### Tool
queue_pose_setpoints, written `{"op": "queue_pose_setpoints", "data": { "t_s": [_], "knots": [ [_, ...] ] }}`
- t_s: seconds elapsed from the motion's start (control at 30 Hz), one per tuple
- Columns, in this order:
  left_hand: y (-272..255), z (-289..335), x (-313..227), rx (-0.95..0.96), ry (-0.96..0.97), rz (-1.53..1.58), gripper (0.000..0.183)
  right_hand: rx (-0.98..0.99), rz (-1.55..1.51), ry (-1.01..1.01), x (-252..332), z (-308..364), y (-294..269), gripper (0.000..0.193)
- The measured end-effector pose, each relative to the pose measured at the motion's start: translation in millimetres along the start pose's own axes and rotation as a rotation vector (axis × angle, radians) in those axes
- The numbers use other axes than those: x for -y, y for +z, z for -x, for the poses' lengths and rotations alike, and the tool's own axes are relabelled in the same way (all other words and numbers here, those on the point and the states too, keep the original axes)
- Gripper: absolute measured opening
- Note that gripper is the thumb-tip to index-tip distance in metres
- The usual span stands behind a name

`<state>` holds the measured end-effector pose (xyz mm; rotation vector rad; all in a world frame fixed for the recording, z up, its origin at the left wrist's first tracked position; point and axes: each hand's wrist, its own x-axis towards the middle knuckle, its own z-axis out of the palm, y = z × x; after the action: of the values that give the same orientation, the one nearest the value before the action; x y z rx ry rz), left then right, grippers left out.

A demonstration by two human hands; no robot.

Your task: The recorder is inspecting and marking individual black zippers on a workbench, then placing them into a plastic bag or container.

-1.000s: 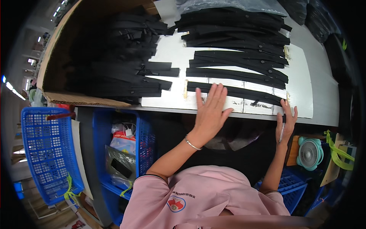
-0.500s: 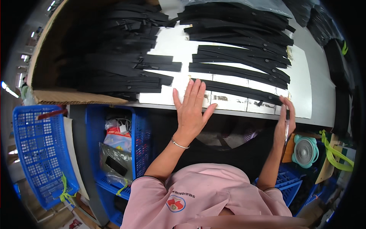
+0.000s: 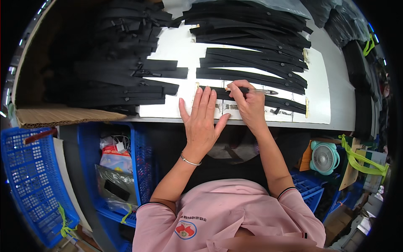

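Note:
My left hand (image 3: 201,122) lies flat, fingers stretched and a little spread, its fingertips on the left end of the nearest black zipper (image 3: 285,105). A pen (image 3: 265,91) with a clear barrel is pinched in my right hand (image 3: 251,105). Its tip points left and meets the zipper just right of my left fingertips; whether it leaves a mark is too small to tell. That zipper stretches left to right across a white board (image 3: 319,92) with dark lines and smudges. Farther back, several more black zippers (image 3: 252,63) lie in rows, their pulls near the right ends.
An open cardboard box (image 3: 67,117) with many black zippers (image 3: 121,94) spilling out stands at the left. Blue plastic baskets (image 3: 35,168) sit below the table edge at the left. A small turquoise fan (image 3: 324,158) is at the lower right, and plastic-wrapped bundles (image 3: 340,25) lie at the far right.
My right hand has moved left from the zipper's right end to near my left hand, bringing the pen tip onto the zipper. My left hand stays flat on the same end.

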<state>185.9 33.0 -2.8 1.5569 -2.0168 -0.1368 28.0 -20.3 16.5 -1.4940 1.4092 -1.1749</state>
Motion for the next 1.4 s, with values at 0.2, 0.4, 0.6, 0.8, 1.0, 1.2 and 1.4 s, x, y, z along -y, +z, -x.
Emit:
{"op": "queue_pose_setpoints", "data": {
  "t_s": [0.2, 0.4, 0.6, 0.8, 1.0, 1.2, 1.4],
  "knots": [
    [0, 2, 2, -0.026, 0.004, 0.005, 0.072, 0.009, 0.098, -0.075, 1, -1, 3, 0.02],
    [2, 3, 2, -0.036, 0.01, 0.008, 0.071, 0.025, 0.165, -0.094, 1, -1, 4, 0.019],
    [2, 3, 2, -0.047, 0.018, -0.008, 0.07, -0.017, 0.157, -0.035, 6, -1, 3, 0.02],
    [4, 3, 2, -0.045, 0.019, -0.014, 0.069, 0.117, 0.152, -0.157, 0, 0, -2, 0.023],
    [4, 3, 1, -0.052, 0.022, -0.018, 0.068, 0.106, 0.269, -0.331, -9, 0, -1, 0.02],
    [4, 1, 0, -0.043, 0.021, -0.02, 0.068, 0.148, 0.239, -0.231, -9, -1, -5, 0.021],
    [3, 3, 1, -0.032, 0.024, -0.038, 0.068, -0.174, -0.119, -0.028, 15, 14, -50, 0.021]
  ]
}}
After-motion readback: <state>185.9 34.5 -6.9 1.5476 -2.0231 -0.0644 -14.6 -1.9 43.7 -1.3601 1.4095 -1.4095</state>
